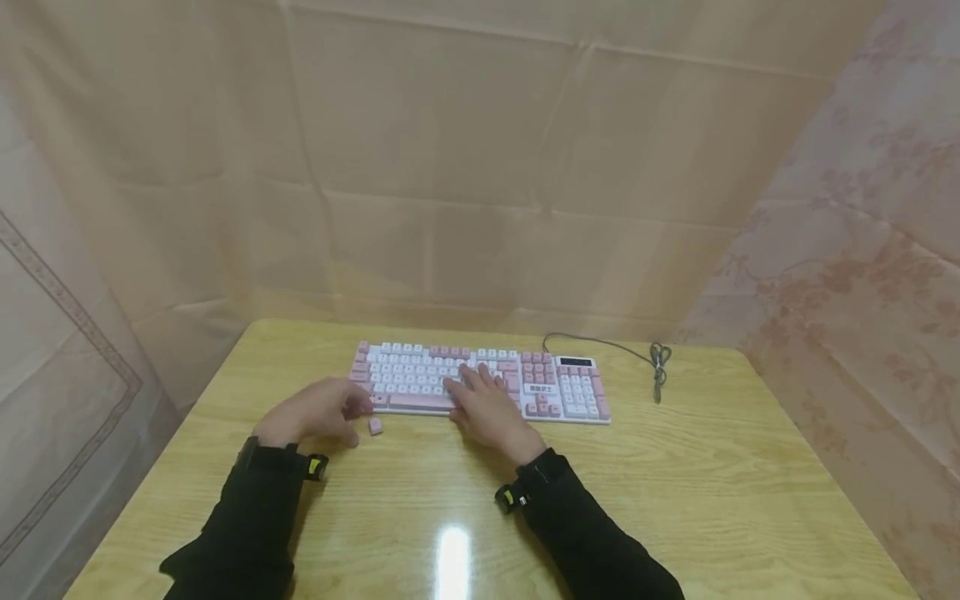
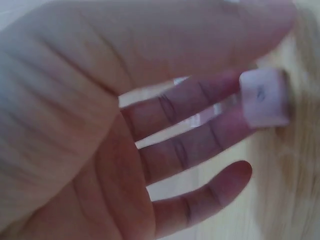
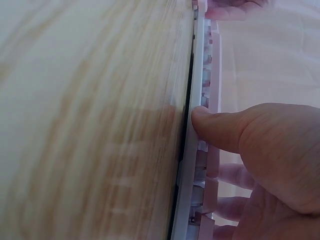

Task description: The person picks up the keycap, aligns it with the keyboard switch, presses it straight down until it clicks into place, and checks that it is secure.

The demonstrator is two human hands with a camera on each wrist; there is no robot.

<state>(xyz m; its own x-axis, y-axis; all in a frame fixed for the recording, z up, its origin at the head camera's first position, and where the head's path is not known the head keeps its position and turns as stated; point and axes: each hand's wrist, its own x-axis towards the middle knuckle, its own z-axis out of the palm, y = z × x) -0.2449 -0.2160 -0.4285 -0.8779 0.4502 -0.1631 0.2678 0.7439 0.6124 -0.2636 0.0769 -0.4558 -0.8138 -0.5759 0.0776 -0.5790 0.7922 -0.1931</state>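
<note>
A pink-and-white keyboard (image 1: 420, 402) lies on the wooden table. Just off its front edge, near the left end, sits a loose pink keycap (image 1: 375, 426); the left wrist view shows the same keycap (image 2: 264, 97) with a dark mark on it, in front of the fingertips. My left hand (image 1: 321, 410) is at the keyboard's front left corner, thumb apart from the fingers, nothing visible between them. Its index finger is hidden behind the thumb in the wrist view. My right hand (image 1: 491, 415) rests on the keys with fingers spread, its thumb (image 3: 220, 127) touching the front edge.
A grey cable (image 1: 600, 339) runs from the keyboard's back to a tied bundle (image 1: 659, 367) on the right. Behind the table (image 1: 712, 467) hangs a beige cloth (image 1: 450, 167), with patterned cloth (image 1: 862, 267) on the right side.
</note>
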